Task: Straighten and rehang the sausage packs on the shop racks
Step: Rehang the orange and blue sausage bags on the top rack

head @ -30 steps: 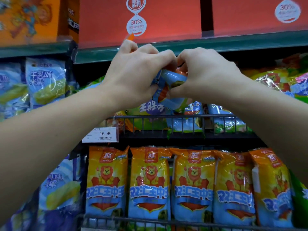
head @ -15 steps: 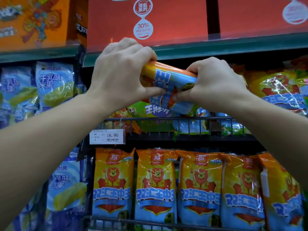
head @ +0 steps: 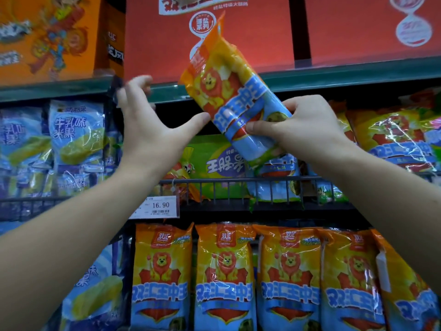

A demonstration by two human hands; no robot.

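1. Head view: our right hand [head: 307,130] gripped the pack [head: 229,91] by its lower blue end, thumb on the front and fingers curled round the back
2. The pack was up in the air, tilted so its orange top pointed to the upper left, in front of the shelf edge [head: 334,77] and the red boxes [head: 257,44] above it
3. Our left hand [head: 152,132] was spread wide and held nothing; its thumb tip lay just beside the pack's left edge, and we could not tell whether it touched
4. Under the hands a green pack [head: 214,163] lay behind the rail [head: 238,181], with a price tag [head: 158,206] reading 16.90 near the rail's left end
5. Lower down, a row of packs [head: 224,275] of the same kind stood upright side by side, and blue packs [head: 76,132] filled the racks to the left
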